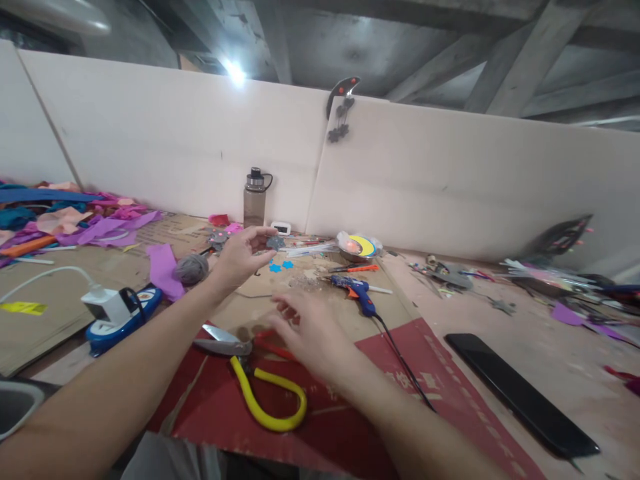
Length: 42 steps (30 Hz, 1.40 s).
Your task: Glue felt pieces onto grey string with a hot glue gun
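Observation:
My left hand (243,255) pinches a small grey flower-shaped piece (275,243) between thumb and fingertips, raised over the cardboard. Blurred and lower down, my right hand (313,330) has its thumb and fingers apart, with nothing visible between them. Just below it lies a red-handled tool (275,347), partly hidden. Big scissors (270,400) with yellow handles rest on the red part of the cardboard, blades toward the left. Beyond my right hand is a blue glue gun (357,290). Two small blue flower shapes (281,266) lie between the hands.
A grey yarn ball (192,268) and a power strip with a plugged-in charger (125,317) are at left. A water bottle (255,200) stands by the white partition (425,173). At right lies a black phone (520,393). Felt scraps (100,227) crowd the far left.

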Tool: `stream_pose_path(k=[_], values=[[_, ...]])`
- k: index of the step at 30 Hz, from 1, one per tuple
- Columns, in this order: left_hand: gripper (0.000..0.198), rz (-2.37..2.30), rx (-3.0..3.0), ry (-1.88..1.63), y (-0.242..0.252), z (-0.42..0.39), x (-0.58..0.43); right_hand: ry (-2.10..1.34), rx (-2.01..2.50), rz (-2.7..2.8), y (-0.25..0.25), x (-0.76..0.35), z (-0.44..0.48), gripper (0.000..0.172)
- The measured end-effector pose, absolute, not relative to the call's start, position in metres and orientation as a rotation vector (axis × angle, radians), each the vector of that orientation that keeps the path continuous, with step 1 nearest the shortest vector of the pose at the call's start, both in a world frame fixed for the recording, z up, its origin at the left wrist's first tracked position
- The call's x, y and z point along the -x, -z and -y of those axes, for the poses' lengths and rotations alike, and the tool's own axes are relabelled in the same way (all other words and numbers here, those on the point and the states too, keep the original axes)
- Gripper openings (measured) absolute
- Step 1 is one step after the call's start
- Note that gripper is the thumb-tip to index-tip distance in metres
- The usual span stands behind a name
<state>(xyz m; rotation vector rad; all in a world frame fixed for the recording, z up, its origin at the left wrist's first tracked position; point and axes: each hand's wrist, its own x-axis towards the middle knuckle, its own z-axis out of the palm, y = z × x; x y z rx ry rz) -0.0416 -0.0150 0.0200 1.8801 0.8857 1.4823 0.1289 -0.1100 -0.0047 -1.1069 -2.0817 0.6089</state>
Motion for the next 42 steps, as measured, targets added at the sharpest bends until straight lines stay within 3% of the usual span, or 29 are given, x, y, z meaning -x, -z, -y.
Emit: stream_pose_path(k=[6,13,21,26,30,42], values=[[0.047,-0.815,-2.014,-1.407,-0.019,0.028,0.022,-0.854,1.031,1.561,0.003,-0.143,0.078,0.022],[0.046,-0.796,-2.132,-1.310,-0.013,0.039,0.009,-1.112,0.982,1.316,0.008,-0.144,0.065,0.019],[0.045,-0.885,-1.965,-1.203,-0.020,0.046,0.008,-0.881,1.097,1.494,0.008,-0.149,0.063,0.019],[0.029,-0.870,-1.793,-1.120,-0.020,0.044,0.011,-0.732,1.136,1.602,0.008,-0.151,0.064,0.016],[0.020,-0.849,-1.668,-1.148,-0.014,0.038,0.012,-0.738,1.124,1.555,0.013,-0.151,0.060,0.013],[0.022,-0.912,-1.306,-1.245,-0.015,0.034,0.014,-0.920,0.973,1.198,0.018,-0.158,0.050,0.013]])
